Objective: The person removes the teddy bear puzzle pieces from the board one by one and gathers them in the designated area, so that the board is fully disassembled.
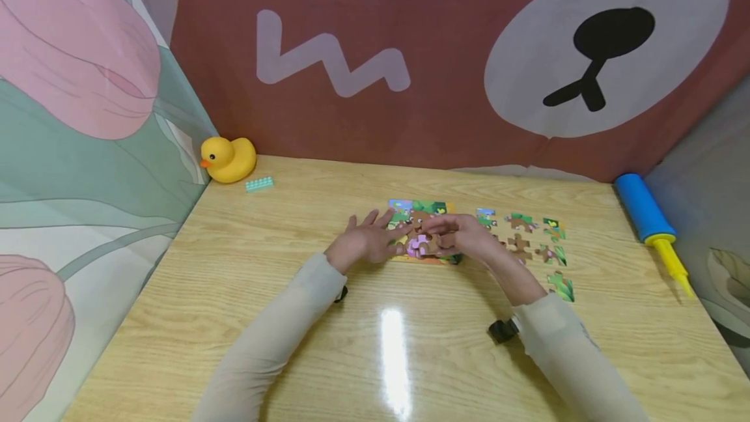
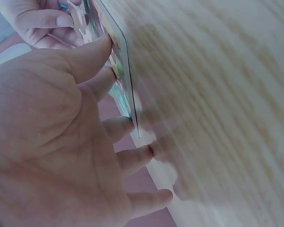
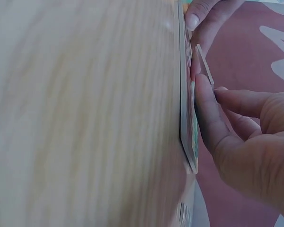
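A jigsaw puzzle (image 1: 433, 206) with a brown cartoon animal lies in a thin tray in the middle of the table. My left hand (image 1: 370, 243) is spread at its left side; thumb and forefinger touch the tray edge (image 2: 128, 78), while other fingertips reach the tabletop. Over the puzzle, my right hand (image 1: 473, 237) pinches a puzzle piece (image 3: 205, 65) between thumb and fingers. That piece stands tilted close above the picture in the right wrist view. Part of the puzzle is hidden under both hands in the head view.
Several loose puzzle pieces (image 1: 552, 254) lie on the table (image 1: 328, 357) right of the tray. A yellow rubber duck (image 1: 231, 160) and a teal toy brick (image 1: 260, 184) sit at the back left. A blue and yellow pump (image 1: 647, 210) lies along the right edge.
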A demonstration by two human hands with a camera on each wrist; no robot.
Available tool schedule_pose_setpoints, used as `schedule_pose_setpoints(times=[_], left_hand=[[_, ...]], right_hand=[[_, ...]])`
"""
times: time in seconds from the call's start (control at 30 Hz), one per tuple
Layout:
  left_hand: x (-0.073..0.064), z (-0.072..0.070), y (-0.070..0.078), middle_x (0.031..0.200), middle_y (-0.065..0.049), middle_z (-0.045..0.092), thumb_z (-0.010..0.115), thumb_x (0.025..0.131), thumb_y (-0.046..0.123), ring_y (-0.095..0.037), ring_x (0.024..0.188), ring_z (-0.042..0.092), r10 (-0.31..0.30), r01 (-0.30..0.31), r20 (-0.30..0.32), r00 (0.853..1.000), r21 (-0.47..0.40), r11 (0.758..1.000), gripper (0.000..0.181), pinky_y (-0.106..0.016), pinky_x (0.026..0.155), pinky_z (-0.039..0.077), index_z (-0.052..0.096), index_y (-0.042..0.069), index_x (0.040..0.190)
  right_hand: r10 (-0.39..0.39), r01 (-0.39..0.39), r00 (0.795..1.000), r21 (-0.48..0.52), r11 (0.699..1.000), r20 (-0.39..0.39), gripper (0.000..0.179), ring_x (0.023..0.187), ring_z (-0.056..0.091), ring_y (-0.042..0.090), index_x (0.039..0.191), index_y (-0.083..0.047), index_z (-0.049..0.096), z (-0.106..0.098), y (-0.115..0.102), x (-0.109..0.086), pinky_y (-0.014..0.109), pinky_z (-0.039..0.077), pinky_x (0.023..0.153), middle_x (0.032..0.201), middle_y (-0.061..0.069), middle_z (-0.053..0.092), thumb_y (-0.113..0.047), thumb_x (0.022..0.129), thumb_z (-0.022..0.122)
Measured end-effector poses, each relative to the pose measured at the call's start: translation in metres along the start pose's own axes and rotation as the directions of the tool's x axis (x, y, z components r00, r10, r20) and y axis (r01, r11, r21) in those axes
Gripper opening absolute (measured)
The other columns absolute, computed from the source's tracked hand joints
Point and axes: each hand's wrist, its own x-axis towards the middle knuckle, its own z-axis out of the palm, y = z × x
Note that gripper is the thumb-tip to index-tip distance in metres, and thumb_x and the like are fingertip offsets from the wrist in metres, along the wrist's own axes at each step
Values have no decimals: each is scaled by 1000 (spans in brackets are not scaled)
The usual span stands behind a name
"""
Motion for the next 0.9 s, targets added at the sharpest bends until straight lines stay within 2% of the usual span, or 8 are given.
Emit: schedule_pose_setpoints(times=[0.17, 0.47, 0.67, 0.8, 0.9], left_hand=[[0, -1, 2, 172, 1, -10, 35, 106, 55, -32, 160, -4, 1, -1, 7, 1000, -4, 1000, 58, -68, 124, 0, 12, 50, 159], [-1, -1, 0, 172, 2, -9, 37, 107, 52, -33, 160, -4, 6, -6, -7, 1000, -14, 1000, 56, -68, 123, -2, 14, 50, 159], [0, 0, 0, 172, 2, -9, 37, 107, 52, -33, 160, -5, 7, -8, -7, 1000, -16, 1000, 56, -68, 123, -2, 14, 50, 159], [0, 0, 0, 173, 2, -8, 36, 107, 53, -33, 160, -3, 1, -1, -9, 1000, -7, 1000, 56, -67, 124, -1, 15, 50, 159], [0, 0, 1, 173, 2, -8, 36, 107, 54, -33, 160, -3, 3, -3, -11, 1000, -3, 1000, 56, -67, 124, 0, 15, 50, 159]], right_hand=[[10, -11, 1000, 25, 1000, 5, 46, 101, 67, 19, 145, 2, 50, -9, 5, -4, 35, 61, 89, 141, 27, 51, 4, 99, 53], [-40, 40, 999, 34, 999, -21, 49, 101, 67, 10, 148, 4, 45, -29, 11, -23, 31, 59, 93, 147, 30, 48, 1, 100, 55], [-55, 56, 997, 18, 998, -52, 49, 104, 64, 4, 148, 6, 44, -44, 18, -36, 27, 59, 89, 148, 32, 47, 1, 100, 54], [-73, 73, 995, 7, 997, -70, 49, 104, 64, 0, 147, 8, 44, -53, 23, -45, 25, 59, 87, 145, 32, 51, 1, 100, 54], [-82, 83, 993, 13, 996, -81, 50, 105, 63, -1, 147, 10, 43, -61, 27, -52, 26, 60, 86, 137, 23, 59, 1, 99, 56]])
